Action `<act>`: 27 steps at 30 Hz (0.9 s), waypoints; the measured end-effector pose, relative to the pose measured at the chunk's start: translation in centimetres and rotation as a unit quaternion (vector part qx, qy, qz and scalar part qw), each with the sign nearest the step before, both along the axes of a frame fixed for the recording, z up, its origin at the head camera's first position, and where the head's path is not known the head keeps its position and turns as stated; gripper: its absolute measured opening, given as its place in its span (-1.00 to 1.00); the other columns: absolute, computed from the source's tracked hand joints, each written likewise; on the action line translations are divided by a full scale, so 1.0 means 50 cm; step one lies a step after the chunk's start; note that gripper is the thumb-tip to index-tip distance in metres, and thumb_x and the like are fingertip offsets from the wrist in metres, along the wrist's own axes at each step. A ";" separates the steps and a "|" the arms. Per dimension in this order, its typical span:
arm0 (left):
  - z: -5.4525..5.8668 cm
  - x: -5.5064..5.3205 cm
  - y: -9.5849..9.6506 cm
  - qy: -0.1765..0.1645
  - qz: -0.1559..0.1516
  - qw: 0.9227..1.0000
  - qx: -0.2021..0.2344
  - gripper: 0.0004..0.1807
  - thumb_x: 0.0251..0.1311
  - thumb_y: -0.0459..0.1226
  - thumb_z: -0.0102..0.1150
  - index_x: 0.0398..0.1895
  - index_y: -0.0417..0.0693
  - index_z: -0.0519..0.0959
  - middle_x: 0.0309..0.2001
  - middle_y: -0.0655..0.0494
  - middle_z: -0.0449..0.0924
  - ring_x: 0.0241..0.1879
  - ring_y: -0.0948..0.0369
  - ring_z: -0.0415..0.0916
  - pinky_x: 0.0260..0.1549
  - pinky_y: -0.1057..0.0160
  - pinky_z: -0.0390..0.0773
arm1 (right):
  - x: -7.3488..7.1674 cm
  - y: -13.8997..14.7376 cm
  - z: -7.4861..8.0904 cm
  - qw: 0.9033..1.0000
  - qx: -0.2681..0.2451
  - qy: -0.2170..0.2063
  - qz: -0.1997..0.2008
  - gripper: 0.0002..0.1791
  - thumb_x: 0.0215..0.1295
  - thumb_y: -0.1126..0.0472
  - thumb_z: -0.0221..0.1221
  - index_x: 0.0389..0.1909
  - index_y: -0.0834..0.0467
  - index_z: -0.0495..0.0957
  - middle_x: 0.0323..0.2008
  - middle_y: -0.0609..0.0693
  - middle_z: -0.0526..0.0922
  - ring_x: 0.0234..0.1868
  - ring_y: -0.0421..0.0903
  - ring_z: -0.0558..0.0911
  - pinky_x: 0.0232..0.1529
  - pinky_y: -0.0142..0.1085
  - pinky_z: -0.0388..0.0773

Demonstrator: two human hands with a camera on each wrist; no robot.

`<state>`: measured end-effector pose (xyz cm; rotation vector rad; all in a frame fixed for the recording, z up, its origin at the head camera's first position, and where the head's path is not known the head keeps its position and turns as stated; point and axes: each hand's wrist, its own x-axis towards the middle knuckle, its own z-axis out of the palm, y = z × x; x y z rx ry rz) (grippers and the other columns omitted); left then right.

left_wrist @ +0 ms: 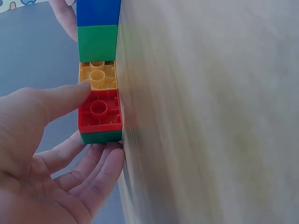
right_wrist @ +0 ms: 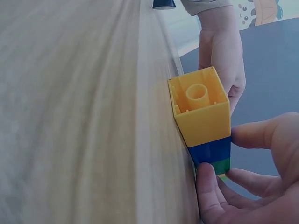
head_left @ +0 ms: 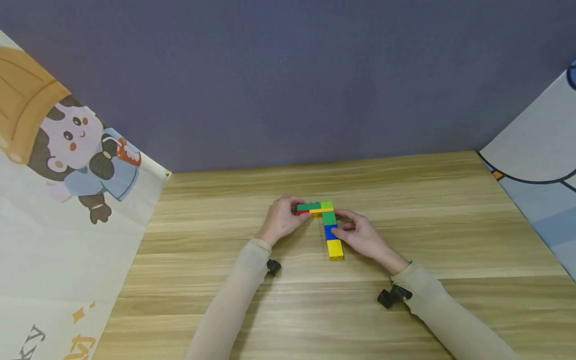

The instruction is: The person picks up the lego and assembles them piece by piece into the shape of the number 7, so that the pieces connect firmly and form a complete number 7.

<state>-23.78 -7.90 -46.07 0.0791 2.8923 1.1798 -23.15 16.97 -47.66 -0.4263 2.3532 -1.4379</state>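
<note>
An L-shaped brick assembly [head_left: 330,225] lies flat on the wooden table [head_left: 216,260]. Its crossbar is green, red and yellow; its stem runs toward me as green, blue, then yellow [head_left: 335,248]. My left hand [head_left: 302,212] grips the crossbar's left end. In the left wrist view my thumb [left_wrist: 70,95] presses the red brick [left_wrist: 99,112] and the orange one [left_wrist: 97,77], with fingers [left_wrist: 100,168] curled behind the green end. My right hand [head_left: 339,226] pinches the stem. In the right wrist view its thumb [right_wrist: 209,186] and forefinger [right_wrist: 261,133] flank the blue brick [right_wrist: 212,150], below the hollow yellow brick [right_wrist: 203,112].
A cartoon-printed cloth [head_left: 67,165] covers the left side, and a pale printed sheet [head_left: 535,160] rises at the right. A purple-grey wall [head_left: 288,75] closes the back. Black camera mounts [head_left: 390,296] sit on both wrists.
</note>
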 end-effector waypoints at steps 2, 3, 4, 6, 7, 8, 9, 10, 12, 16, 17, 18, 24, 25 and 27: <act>0.000 -0.001 0.000 0.000 -0.001 1.000 -0.002 -0.53 0.29 -0.12 0.51 0.19 -0.12 0.70 0.08 -0.05 0.74 -0.05 0.09 0.68 0.00 0.12 0.71 | -0.001 0.001 -0.001 1.000 -0.001 -0.002 0.001 -0.30 0.51 0.15 0.27 0.57 0.25 0.32 0.49 0.27 0.46 0.16 0.12 0.68 0.04 -0.25 0.64; 0.000 -0.001 0.001 0.000 -0.002 1.000 -0.003 -0.53 0.30 -0.12 0.50 0.20 -0.12 0.70 0.08 -0.04 0.74 -0.04 0.09 0.68 0.00 0.12 0.71 | -0.001 0.002 -0.001 1.000 0.000 -0.002 0.002 -0.30 0.52 0.15 0.27 0.57 0.25 0.31 0.49 0.26 0.46 0.17 0.13 0.68 0.06 -0.24 0.65; 0.000 -0.001 0.001 0.000 -0.002 1.000 -0.005 -0.53 0.30 -0.12 0.50 0.20 -0.12 0.70 0.09 -0.05 0.74 -0.04 0.09 0.68 0.01 0.12 0.71 | -0.001 0.002 -0.001 1.000 0.001 -0.003 0.003 -0.29 0.52 0.14 0.27 0.58 0.25 0.31 0.49 0.26 0.46 0.17 0.13 0.67 0.07 -0.23 0.65; 0.000 -0.001 0.001 0.000 -0.003 1.000 -0.006 -0.54 0.30 -0.12 0.50 0.20 -0.11 0.70 0.09 -0.04 0.74 -0.04 0.09 0.68 0.01 0.13 0.71 | -0.001 0.002 -0.001 1.000 0.000 -0.005 0.004 -0.29 0.52 0.13 0.27 0.58 0.25 0.30 0.49 0.26 0.46 0.19 0.13 0.67 0.10 -0.19 0.66; -0.001 -0.002 0.001 0.000 -0.003 1.000 -0.005 -0.54 0.30 -0.13 0.50 0.20 -0.12 0.70 0.09 -0.05 0.74 -0.04 0.09 0.68 0.01 0.13 0.71 | -0.002 0.003 -0.001 1.000 0.000 -0.006 0.005 -0.29 0.52 0.13 0.27 0.58 0.25 0.30 0.49 0.26 0.47 0.19 0.14 0.67 0.11 -0.18 0.66; 0.000 -0.002 0.001 0.000 -0.004 1.000 -0.005 -0.54 0.31 -0.13 0.49 0.20 -0.12 0.70 0.09 -0.05 0.74 -0.04 0.09 0.68 0.02 0.13 0.71 | -0.002 0.003 -0.001 1.000 -0.001 -0.006 0.006 -0.29 0.52 0.13 0.27 0.58 0.25 0.30 0.49 0.27 0.47 0.20 0.14 0.66 0.12 -0.17 0.66; 0.000 -0.002 0.001 -0.001 -0.005 1.000 -0.004 -0.53 0.31 -0.13 0.49 0.21 -0.13 0.69 0.10 -0.06 0.74 -0.04 0.09 0.68 0.02 0.12 0.71 | -0.003 0.003 -0.001 1.000 -0.001 -0.007 0.006 -0.29 0.52 0.13 0.27 0.58 0.25 0.29 0.48 0.27 0.47 0.20 0.14 0.66 0.13 -0.16 0.66; 0.000 -0.001 0.001 -0.002 -0.006 1.000 -0.003 -0.53 0.31 -0.13 0.48 0.22 -0.13 0.69 0.10 -0.06 0.73 -0.03 0.08 0.68 0.03 0.11 0.71 | -0.003 0.003 -0.001 1.000 -0.002 -0.007 0.006 -0.29 0.53 0.13 0.27 0.58 0.25 0.30 0.48 0.27 0.47 0.20 0.14 0.66 0.13 -0.15 0.66; 0.001 -0.001 0.000 -0.005 -0.008 1.000 -0.004 -0.48 0.32 -0.12 0.47 0.27 -0.14 0.65 0.14 -0.07 0.73 0.00 0.06 0.68 0.07 0.09 0.71 | -0.004 0.003 -0.001 1.000 -0.002 -0.009 0.007 -0.29 0.53 0.12 0.27 0.59 0.24 0.29 0.49 0.27 0.46 0.21 0.14 0.66 0.14 -0.14 0.66; 0.004 0.005 -0.003 -0.009 -0.017 1.000 -0.003 -0.38 0.32 -0.12 0.46 0.38 -0.17 0.56 0.23 -0.10 0.69 0.09 0.03 0.68 0.17 0.04 0.69 | -0.004 0.002 0.001 1.000 -0.002 -0.016 0.005 -0.28 0.53 0.10 0.26 0.60 0.20 0.29 0.50 0.26 0.45 0.25 0.17 0.64 0.18 -0.08 0.67; 0.005 0.007 -0.005 -0.008 -0.021 1.000 -0.002 -0.36 0.32 -0.13 0.46 0.40 -0.17 0.54 0.25 -0.11 0.68 0.12 0.02 0.68 0.19 0.03 0.69 | -0.003 0.002 0.002 1.000 -0.003 -0.018 0.004 -0.28 0.53 0.09 0.26 0.60 0.19 0.29 0.51 0.25 0.44 0.27 0.18 0.64 0.20 -0.06 0.67; 0.006 0.010 -0.006 -0.008 -0.025 1.000 0.000 -0.36 0.33 -0.14 0.46 0.41 -0.18 0.53 0.27 -0.11 0.67 0.14 0.01 0.68 0.20 0.02 0.69 | -0.002 0.002 0.002 1.000 -0.004 -0.019 0.002 -0.28 0.53 0.09 0.26 0.60 0.19 0.29 0.51 0.25 0.43 0.28 0.18 0.64 0.22 -0.04 0.67; 0.013 0.037 -0.014 -0.004 -0.027 1.000 0.002 -0.39 0.36 -0.12 0.44 0.41 -0.12 0.53 0.36 -0.07 0.60 0.24 0.00 0.68 0.29 0.00 0.65 | 0.006 0.006 0.008 1.000 -0.020 -0.006 -0.006 -0.33 0.53 0.12 0.27 0.56 0.19 0.35 0.50 0.25 0.46 0.27 0.19 0.66 0.22 -0.09 0.68; 0.015 0.042 -0.016 0.000 -0.023 1.000 -0.001 -0.39 0.36 -0.10 0.43 0.41 -0.11 0.54 0.36 -0.07 0.60 0.25 0.00 0.67 0.30 -0.01 0.63 | 0.008 0.007 0.009 1.000 -0.023 -0.001 -0.008 -0.35 0.53 0.12 0.26 0.55 0.19 0.36 0.49 0.25 0.47 0.26 0.19 0.67 0.21 -0.11 0.68; 0.020 0.053 -0.018 0.012 -0.019 1.000 -0.012 -0.40 0.36 -0.08 0.43 0.40 -0.08 0.55 0.37 -0.06 0.60 0.25 -0.01 0.66 0.31 -0.04 0.62 | 0.010 0.013 0.014 0.999 -0.030 0.007 -0.010 -0.36 0.53 0.13 0.26 0.53 0.20 0.38 0.47 0.25 0.49 0.26 0.19 0.67 0.21 -0.12 0.68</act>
